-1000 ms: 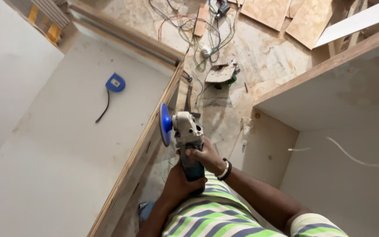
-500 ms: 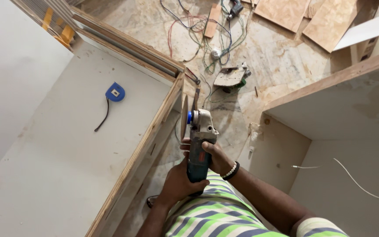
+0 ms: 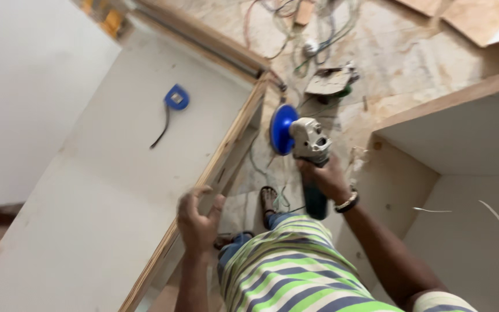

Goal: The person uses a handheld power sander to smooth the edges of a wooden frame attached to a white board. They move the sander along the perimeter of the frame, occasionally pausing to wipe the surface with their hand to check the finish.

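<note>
My right hand (image 3: 326,178) grips the green body of an angle grinder (image 3: 307,151) with a blue disc (image 3: 282,129), held off the right side of the board's edge. My left hand (image 3: 199,216) is free, fingers spread, hovering at the wooden edge (image 3: 226,151) of a large white board (image 3: 105,190). A blue tape measure (image 3: 176,97) with a black strap lies on the board's far part. My striped shirt fills the bottom of the view.
A white cabinet box with wooden edging (image 3: 451,150) stands to the right. Tangled cables (image 3: 313,29), a small tool (image 3: 331,81) and plywood offcuts (image 3: 475,17) lie on the dusty floor beyond. My sandalled foot (image 3: 268,199) stands between board and cabinet.
My left hand has let go of the grinder and moved left to the board's edge. The grinder has turned so its blue disc faces the board, held by the right hand alone.
</note>
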